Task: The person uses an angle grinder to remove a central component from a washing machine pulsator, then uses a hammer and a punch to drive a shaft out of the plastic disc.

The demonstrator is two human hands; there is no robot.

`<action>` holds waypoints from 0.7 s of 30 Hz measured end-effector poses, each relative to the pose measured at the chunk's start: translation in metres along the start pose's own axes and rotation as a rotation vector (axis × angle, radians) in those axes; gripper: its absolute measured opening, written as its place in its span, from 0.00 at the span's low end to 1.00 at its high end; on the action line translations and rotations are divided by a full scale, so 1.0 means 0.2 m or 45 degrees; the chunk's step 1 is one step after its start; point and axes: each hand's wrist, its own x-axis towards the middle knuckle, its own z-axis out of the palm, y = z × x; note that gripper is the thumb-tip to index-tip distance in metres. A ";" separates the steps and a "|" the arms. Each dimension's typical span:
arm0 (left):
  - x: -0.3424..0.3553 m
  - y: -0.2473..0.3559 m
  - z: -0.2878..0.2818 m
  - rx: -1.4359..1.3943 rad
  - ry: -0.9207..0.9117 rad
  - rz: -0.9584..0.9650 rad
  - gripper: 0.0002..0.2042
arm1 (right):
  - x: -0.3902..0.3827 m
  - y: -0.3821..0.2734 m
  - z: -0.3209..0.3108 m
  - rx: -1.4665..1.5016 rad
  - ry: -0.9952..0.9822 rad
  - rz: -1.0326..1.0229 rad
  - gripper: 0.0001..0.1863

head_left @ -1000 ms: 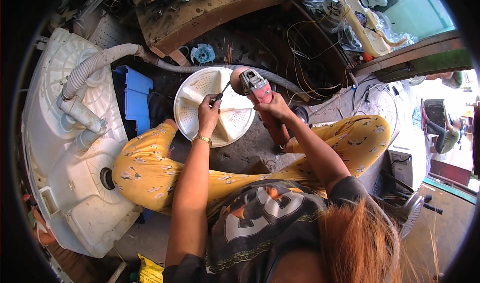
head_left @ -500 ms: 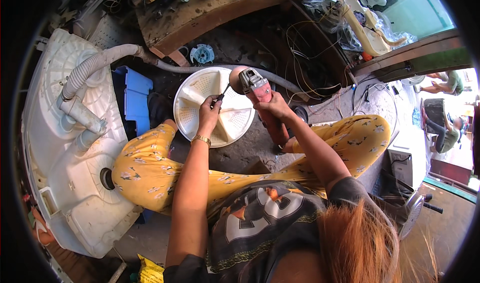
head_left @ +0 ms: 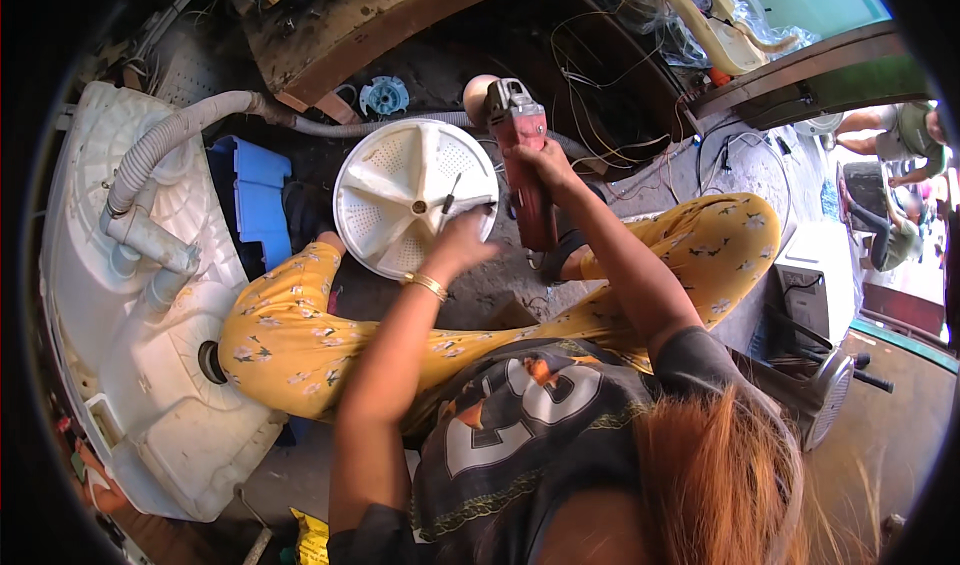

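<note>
You sit on the floor (head_left: 455, 313), legs spread in yellow trousers (head_left: 290, 350), with the disc (head_left: 385, 177), white, round and ribbed, between them at 11 o'clock. The screwdriver (head_left: 448, 204) lies on the disc's 3 o'clock side, thin tip towards 12 o'clock and black handle towards you.

To work well here, it seems best to keep the wheel (head_left: 478, 93) turned away from your left hand (head_left: 462, 243) and your legs, and to let it stop before you reach across; whether it is spinning can't be told. Steady the grinder (head_left: 531, 215) firmly, since one hand alone carries it, and take the screwdriver by its handle only.

Your right hand (head_left: 546, 163) is wrapped around the red grinder, just past 12 o'clock, with the wheel at its far end, beyond the disc's 1 o'clock edge. Your left hand is over the disc's 4 o'clock edge, just beside the screwdriver's handle. It is blurred, so how far its fingers are open, and whether they touch anything, can't be told.

A blue crate (head_left: 262, 197) stands at 10 o'clock, a white tub (head_left: 180, 430) at 9, and a wooden table (head_left: 330, 37) beyond, towards 11.
</note>
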 end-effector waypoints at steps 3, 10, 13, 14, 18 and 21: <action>-0.08 0.29 0.15 -0.167 -0.113 -0.042 0.33 | -0.04 -0.05 -0.01 0.022 0.038 0.018 0.21; -0.07 0.30 0.26 -0.475 0.022 -0.036 0.28 | -0.04 -0.04 -0.05 0.100 0.117 -0.022 0.24; -0.04 0.32 0.14 -1.198 -0.320 -0.047 0.33 | -0.09 -0.02 -0.06 0.068 0.124 -0.022 0.23; -0.05 0.34 0.06 -1.316 -0.240 0.015 0.33 | -0.13 -0.04 0.02 0.108 0.107 -0.015 0.25; 0.09 0.47 0.14 -1.444 -0.091 -0.136 0.23 | -0.17 0.02 -0.03 -0.279 0.264 -0.203 0.34; 0.04 0.26 0.18 -1.648 -0.092 -0.294 0.23 | -0.28 -0.15 0.05 -0.377 0.098 -0.113 0.43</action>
